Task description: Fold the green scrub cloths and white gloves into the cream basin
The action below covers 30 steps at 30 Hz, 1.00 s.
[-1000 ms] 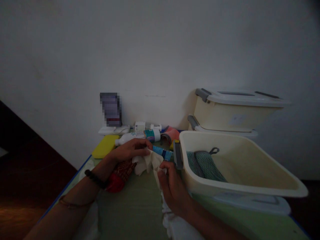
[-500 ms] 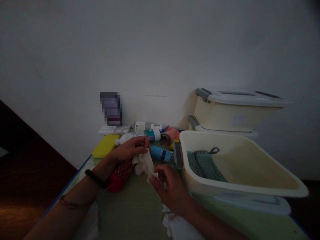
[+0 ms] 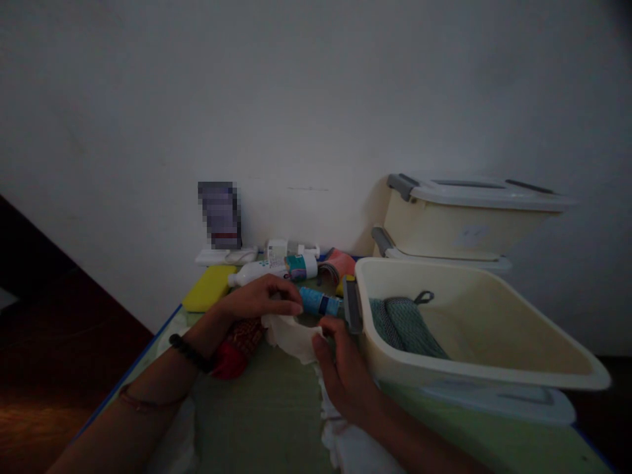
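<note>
A thin white cloth (image 3: 293, 339) hangs between my two hands over the table, its exact kind unclear. My left hand (image 3: 261, 297) is closed on its left end, thumb and fingers pinched together. On the right, my right hand (image 3: 343, 365) grips the other end between thumb and forefinger. A red patterned item (image 3: 237, 352) lies beneath my left wrist, partly hidden by it. Just beyond the hands lies a blue-labelled bottle (image 3: 318, 301). Some white fabric (image 3: 353, 451) with a frilled edge rests below my right forearm.
An open cream bin (image 3: 484, 372) stands at right, holding a green knitted item (image 3: 407, 326). Behind it is a lidded bin (image 3: 444, 227). A yellow item (image 3: 210, 289), a white bottle (image 3: 259, 271), a pink roll (image 3: 338, 264) and a blurred upright device (image 3: 220, 214) line the back.
The cloth has gone from crumpled to more spread out between my hands. My right hand has shifted slightly right, and my left hand has lowered a little.
</note>
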Tool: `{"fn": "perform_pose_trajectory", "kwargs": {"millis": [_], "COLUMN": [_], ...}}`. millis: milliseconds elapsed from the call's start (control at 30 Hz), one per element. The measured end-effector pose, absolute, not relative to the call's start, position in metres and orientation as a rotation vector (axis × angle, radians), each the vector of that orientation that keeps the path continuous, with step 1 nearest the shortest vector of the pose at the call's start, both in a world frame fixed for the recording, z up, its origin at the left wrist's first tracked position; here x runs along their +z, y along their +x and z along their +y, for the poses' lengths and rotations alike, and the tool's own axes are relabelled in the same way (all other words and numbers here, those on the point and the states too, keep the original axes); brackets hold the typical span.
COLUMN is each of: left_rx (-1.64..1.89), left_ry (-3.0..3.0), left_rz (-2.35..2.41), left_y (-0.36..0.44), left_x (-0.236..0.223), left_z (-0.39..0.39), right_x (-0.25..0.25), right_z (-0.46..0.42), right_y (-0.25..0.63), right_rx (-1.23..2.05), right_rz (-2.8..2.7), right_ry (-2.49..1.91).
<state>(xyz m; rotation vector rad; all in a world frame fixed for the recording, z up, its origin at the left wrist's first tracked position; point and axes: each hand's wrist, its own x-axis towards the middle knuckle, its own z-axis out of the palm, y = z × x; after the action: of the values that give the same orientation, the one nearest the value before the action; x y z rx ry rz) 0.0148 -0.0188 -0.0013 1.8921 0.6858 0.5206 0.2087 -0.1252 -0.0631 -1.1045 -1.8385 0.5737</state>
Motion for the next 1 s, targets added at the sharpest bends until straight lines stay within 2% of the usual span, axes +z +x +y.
{"fn": "perform_pose_trajectory", "kwargs": {"millis": [433,833,1000], "left_rx": [0.404,0.353,0.290], "left_ry": [1.981,2.009,2.075], "left_rz": [0.562,0.577,0.657], "left_y": [0.018,0.017,0.021], "left_x": [-0.004,-0.001,0.025], "left_z": [-0.020,-0.018,-0.034], "right_x": [-0.061,-0.063,-0.058], "right_z": [-0.126,-0.123,-0.129], "right_y": [0.208,0.209,0.209], "right_rx": [0.680,0.554,0.420], "right_rz": [-1.828,-1.837,-1.847], "right_ry": [-1.186,-1.054,-0.966]}}
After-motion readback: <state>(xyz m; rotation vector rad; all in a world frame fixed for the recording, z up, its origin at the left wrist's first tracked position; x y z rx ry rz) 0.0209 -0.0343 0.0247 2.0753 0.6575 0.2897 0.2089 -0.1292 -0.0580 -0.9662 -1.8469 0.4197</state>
